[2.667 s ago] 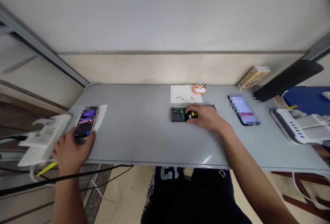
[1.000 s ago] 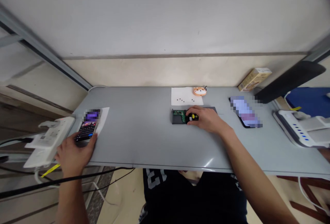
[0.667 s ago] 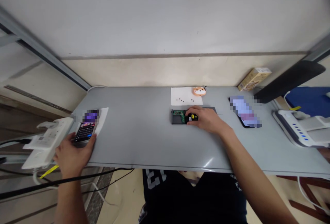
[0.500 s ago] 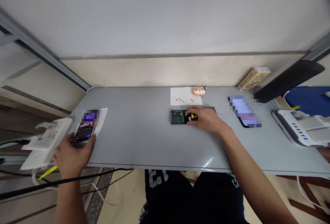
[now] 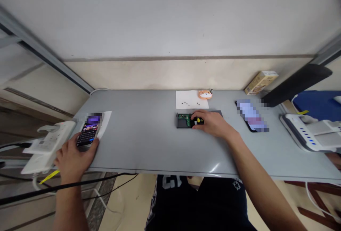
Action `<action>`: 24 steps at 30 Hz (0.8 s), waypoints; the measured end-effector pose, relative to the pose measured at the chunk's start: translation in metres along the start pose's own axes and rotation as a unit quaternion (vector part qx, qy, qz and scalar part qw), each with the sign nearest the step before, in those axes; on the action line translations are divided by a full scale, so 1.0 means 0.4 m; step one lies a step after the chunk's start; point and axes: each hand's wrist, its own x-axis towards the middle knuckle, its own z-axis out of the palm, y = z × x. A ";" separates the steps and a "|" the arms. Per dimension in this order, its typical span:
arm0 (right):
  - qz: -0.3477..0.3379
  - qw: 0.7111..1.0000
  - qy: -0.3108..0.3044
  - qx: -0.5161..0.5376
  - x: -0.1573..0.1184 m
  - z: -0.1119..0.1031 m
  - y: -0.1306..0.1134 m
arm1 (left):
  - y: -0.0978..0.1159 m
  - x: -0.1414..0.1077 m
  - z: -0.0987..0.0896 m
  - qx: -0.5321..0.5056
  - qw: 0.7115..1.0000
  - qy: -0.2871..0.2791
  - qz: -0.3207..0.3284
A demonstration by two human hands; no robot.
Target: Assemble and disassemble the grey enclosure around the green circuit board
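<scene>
Two hands well apart: right hand (image 5: pixel 211 124) clamps yellow-capped screwdriver (image 5: pixel 198 120) against green PCB (image 5: pixel 183 117) in dark case (image 5: pixel 179 121); left hand (image 5: pixel 76 158) grips phone (image 5: pixel 87 135) at 9 o'clock. Tiny screws (image 5: pixel 189 103) on white paper (image 5: pixel 181 98) at 12 o'clock, prob. kept from rolling on desk (image 5: pixel 138 146).

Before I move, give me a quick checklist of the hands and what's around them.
1. Right hand gripping the tool: cannot tell, the fingers cover it.
2. Board seated in its dark case: ok, it lies flat at the case's left end.
3. Screws on the paper: ok, they sit apart from the board.
4. Left hand at the phone: ok, it is at the phone's lower end.
5. Left hand clear of the power strip: not ok, they look right against each other.
</scene>
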 end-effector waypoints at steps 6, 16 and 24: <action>0.002 1.000 0.001 0.000 0.000 -0.005 -0.005 | 0.000 -0.002 0.001 0.013 1.000 -0.003 0.005; 0.001 1.000 0.000 0.005 0.000 -0.009 -0.005 | -0.027 0.004 0.020 0.002 0.999 0.034 0.027; 0.000 1.000 0.002 0.007 -0.002 -0.003 -0.002 | -0.070 0.009 0.052 -0.012 0.995 0.069 0.069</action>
